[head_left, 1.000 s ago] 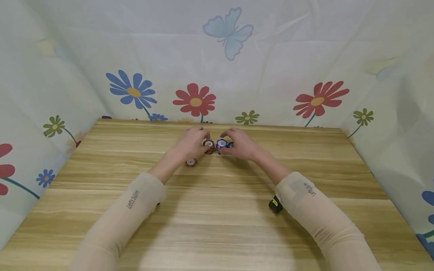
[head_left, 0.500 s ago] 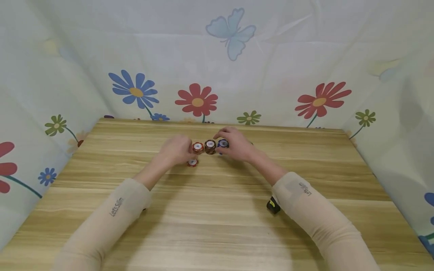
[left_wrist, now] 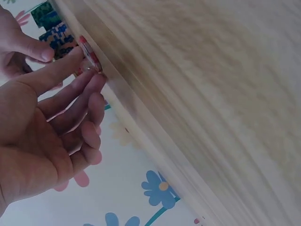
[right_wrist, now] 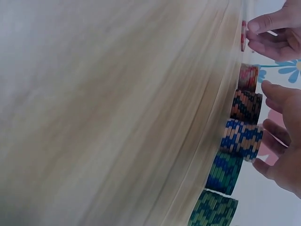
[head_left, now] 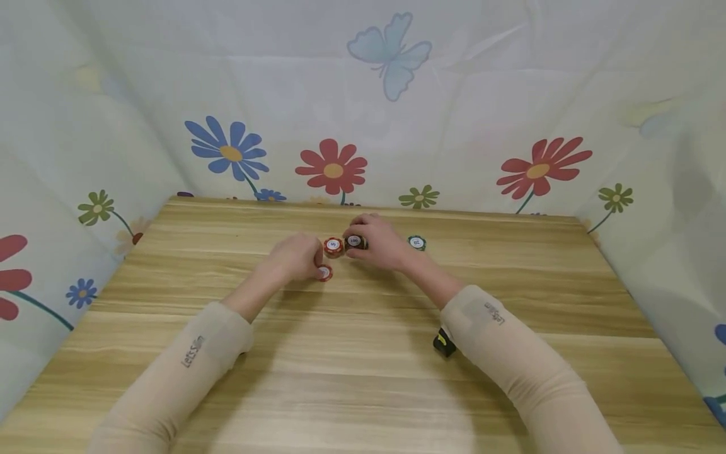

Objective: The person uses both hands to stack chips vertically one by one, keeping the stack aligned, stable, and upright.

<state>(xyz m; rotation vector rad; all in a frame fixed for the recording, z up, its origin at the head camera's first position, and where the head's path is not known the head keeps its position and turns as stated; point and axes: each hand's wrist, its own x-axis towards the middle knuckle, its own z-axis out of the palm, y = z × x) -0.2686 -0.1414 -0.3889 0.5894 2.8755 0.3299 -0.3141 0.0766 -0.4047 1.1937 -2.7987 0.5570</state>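
My left hand pinches a red poker chip at its edge. The chip lies on the wooden table, seen edge-on in the left wrist view. Next to that hand stands a short stack of red poker chips. My right hand spreads its thumb and fingers around the stack of black poker chips marked 100. In the right wrist view its fingers are near the black stack and the blue stack. Whether they touch either is unclear. The right hand hides the blue stack in the head view.
To the right along the row stand a dark blue-green chip stack and a green chip stack. A black object with a yellow mark shows beneath the right sleeve. A flowered cloth rises behind the table.
My left hand has drawn back from the black stack, leftward and down to the single red chip. My right hand has moved left from the blue stack to the black one, uncovering the green stack.
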